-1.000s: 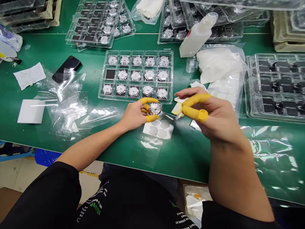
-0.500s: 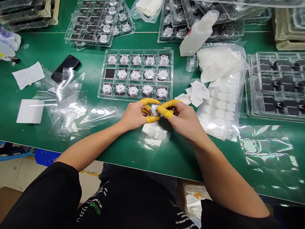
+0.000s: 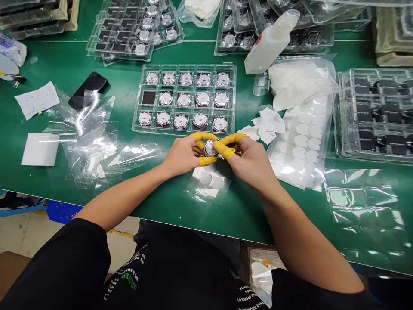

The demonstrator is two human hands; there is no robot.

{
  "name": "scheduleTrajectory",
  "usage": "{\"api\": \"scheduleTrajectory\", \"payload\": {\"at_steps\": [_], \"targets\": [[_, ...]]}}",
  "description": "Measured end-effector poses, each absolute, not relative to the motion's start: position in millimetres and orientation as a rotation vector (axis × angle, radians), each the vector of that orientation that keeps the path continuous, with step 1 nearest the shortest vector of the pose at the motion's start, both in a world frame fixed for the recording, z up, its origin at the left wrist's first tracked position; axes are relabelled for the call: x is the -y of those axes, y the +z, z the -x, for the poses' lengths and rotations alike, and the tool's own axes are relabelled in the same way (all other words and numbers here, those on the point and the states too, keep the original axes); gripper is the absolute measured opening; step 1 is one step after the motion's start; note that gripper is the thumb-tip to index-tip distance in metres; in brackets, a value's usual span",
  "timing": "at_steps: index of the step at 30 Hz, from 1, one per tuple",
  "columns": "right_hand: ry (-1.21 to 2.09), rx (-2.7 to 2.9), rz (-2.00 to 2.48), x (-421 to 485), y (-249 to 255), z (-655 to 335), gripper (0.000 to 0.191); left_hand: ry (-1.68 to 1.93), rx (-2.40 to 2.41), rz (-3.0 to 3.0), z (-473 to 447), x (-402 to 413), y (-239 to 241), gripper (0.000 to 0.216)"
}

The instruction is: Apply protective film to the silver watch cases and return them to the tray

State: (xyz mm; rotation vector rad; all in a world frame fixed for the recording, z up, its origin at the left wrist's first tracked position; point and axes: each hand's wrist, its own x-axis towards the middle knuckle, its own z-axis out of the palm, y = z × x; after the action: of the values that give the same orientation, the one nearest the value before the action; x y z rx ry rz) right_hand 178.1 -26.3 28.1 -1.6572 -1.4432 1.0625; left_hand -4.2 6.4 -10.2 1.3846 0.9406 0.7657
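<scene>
My left hand pinches a small round silver watch case between fingers capped in yellow finger cots. My right hand, also in yellow cots, meets it from the right, with thumb and forefinger closed on the same case. Both hands hover just above a white sheet of round stickers lying on the green table. Directly behind the hands stands a clear tray with three rows of similar watch cases; one black pocket at its left holds none.
Crumpled clear plastic bags lie left, beside a black phone and white cards. On the right are white wipes, a long sticker sheet, a white bottle and trays of dark parts. More trays are stacked at the back.
My right hand has come left from mid-air, where it held a white scrap, and closed on the watch case in my left hand. In the last half second almost nothing moved.
</scene>
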Motion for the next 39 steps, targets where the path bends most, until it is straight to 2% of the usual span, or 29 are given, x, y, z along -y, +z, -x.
{"api": "scheduleTrajectory", "payload": {"at_steps": [15, 24, 26, 29, 32, 39], "targets": [[0.974, 1.467, 1.686, 26, 20, -178, 0.030, 0.760, -0.939, -1.378, 4, -7, -9, 0.055], [0.789, 1.084, 1.542, 7, 23, -213, 0.036, 0.732, -0.978, -1.359, 4, -6, -2, 0.053], [0.865, 1.056, 1.526, 6, 23, -213, 0.044, 0.737, -0.979, -1.357, 4, -6, -2, 0.053], [1.047, 1.032, 1.457, 5, 22, -208, 0.033, 0.752, -0.981, -1.344, 4, -6, -3, 0.054], [1.200, 0.985, 1.439, 7, 24, -202, 0.047, 0.762, -0.978, -1.340, 3, -5, -4, 0.055], [1.566, 0.967, 1.482, 18, 22, -175, 0.058, 0.783, -0.999, -1.377, 4, -4, -7, 0.056]]}}
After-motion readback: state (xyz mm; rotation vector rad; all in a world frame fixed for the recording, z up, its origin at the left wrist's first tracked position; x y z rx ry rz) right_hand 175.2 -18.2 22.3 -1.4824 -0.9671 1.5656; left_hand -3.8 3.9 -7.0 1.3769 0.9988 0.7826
